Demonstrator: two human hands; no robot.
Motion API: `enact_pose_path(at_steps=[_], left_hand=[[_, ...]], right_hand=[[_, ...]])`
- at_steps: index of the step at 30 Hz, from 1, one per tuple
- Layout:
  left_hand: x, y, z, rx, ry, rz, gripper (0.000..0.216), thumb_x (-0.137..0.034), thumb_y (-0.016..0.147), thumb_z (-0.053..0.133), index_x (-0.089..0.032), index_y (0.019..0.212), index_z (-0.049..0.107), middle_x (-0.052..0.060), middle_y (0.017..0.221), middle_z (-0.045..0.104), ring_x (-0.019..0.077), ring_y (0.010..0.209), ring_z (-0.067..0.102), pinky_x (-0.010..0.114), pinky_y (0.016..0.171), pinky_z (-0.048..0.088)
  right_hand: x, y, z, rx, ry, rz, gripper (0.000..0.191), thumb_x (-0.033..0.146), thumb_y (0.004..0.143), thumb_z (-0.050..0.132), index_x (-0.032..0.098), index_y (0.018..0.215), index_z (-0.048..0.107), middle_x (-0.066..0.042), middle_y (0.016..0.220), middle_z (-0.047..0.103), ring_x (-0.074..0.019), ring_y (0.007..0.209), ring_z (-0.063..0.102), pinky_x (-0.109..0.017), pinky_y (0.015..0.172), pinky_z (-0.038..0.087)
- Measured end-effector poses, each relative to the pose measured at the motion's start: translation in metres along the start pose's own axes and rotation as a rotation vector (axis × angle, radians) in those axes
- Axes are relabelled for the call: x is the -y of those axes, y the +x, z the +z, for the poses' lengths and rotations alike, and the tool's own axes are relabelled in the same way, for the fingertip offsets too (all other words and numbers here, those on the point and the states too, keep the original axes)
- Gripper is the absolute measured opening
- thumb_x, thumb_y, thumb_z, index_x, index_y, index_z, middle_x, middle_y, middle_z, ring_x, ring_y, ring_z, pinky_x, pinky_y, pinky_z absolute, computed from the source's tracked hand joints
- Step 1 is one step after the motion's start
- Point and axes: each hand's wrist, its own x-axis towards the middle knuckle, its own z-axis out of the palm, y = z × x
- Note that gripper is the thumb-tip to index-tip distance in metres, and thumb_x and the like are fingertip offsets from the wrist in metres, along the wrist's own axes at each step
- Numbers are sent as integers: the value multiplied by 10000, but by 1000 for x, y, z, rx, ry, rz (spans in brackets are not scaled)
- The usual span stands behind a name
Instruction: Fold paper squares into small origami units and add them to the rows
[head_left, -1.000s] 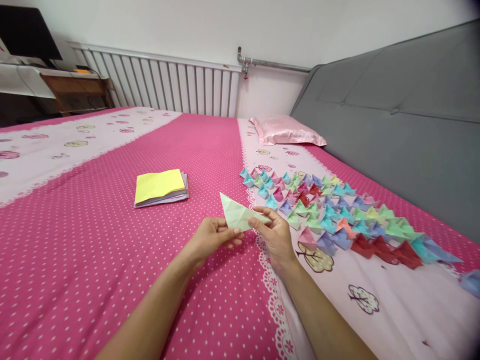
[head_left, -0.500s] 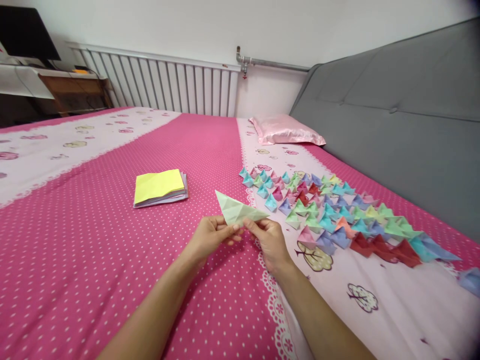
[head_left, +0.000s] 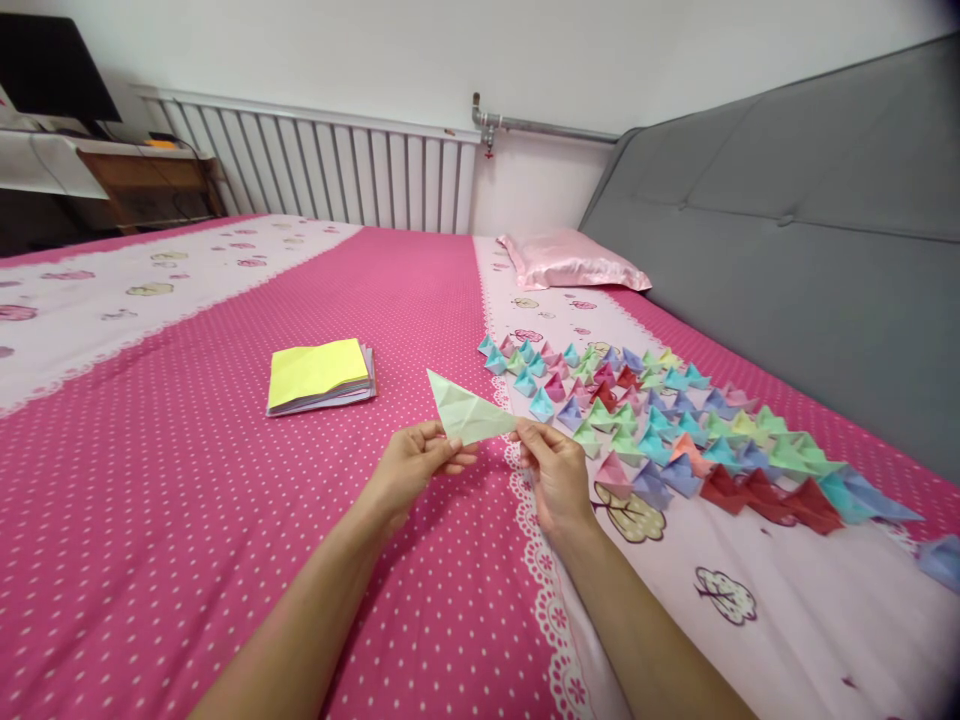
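Note:
A pale green folded paper (head_left: 469, 413), roughly triangular with crease lines, is held above the bed between both hands. My left hand (head_left: 420, 462) pinches its lower left edge, thumb on the near side. My right hand (head_left: 553, 470) grips the pointed right corner between thumb and fingers. To the right, several rows of small folded paper boats (head_left: 660, 425) in blue, green, pink, purple and red stand on the bedspread. A stack of paper sheets (head_left: 322, 375), yellow on top, lies to the left of my hands.
The bed has a pink dotted bedspread (head_left: 187, 480) with pale printed bands. A pink pillow (head_left: 574, 260) lies at the far side, beside a grey padded headboard (head_left: 795, 190). Behind are a white radiator (head_left: 322, 160) and a desk with a monitor (head_left: 56, 70).
My right hand has slid from the paper's lower middle out to its right corner. My left hand has moved slightly left, and the paper has tilted and shifted a little with it.

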Motion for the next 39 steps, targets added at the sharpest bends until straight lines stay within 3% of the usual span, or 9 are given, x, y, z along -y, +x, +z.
enact_pose_path(at_steps=[4, 9, 14, 22, 39], left_hand=[[4, 4, -2, -41, -61, 65, 217, -151, 698, 672, -116, 876, 554, 68, 723, 700, 121, 644, 662, 173, 580, 505], [5, 5, -5, -27, -115, 80, 161, -158, 721, 648, -114, 857, 574, 69, 803, 686, 97, 665, 648, 161, 623, 497], [0, 2, -5, -6, -105, 63, 118, -175, 722, 643, -117, 810, 591, 25, 666, 647, 80, 565, 606, 161, 562, 475], [0, 0, -5, 47, 12, 26, 140, -260, 743, 610, -129, 792, 593, 15, 627, 609, 82, 532, 552, 177, 530, 443], [-2, -5, 1, 189, 150, -35, 180, -303, 756, 579, -126, 785, 589, 8, 627, 558, 90, 545, 499, 219, 566, 407]], right_hand=[[1, -2, 2, 37, 9, -38, 184, 356, 682, 660, 173, 663, 654, 27, 546, 520, -72, 463, 352, -220, 457, 310], [5, -8, 4, 187, 18, -62, 211, 380, 709, 629, 184, 781, 658, 35, 541, 513, -80, 471, 410, -219, 471, 342], [7, -9, 2, 212, 51, -9, 306, 443, 743, 567, 183, 881, 651, -23, 719, 598, -111, 570, 486, -223, 493, 373], [12, -8, 1, 280, 134, 74, 292, 427, 767, 547, 184, 885, 657, -32, 809, 613, -98, 584, 480, -215, 511, 373], [8, -8, 3, 337, 177, 91, 145, 333, 790, 560, 201, 779, 621, 19, 692, 585, -111, 610, 514, -227, 609, 397]])
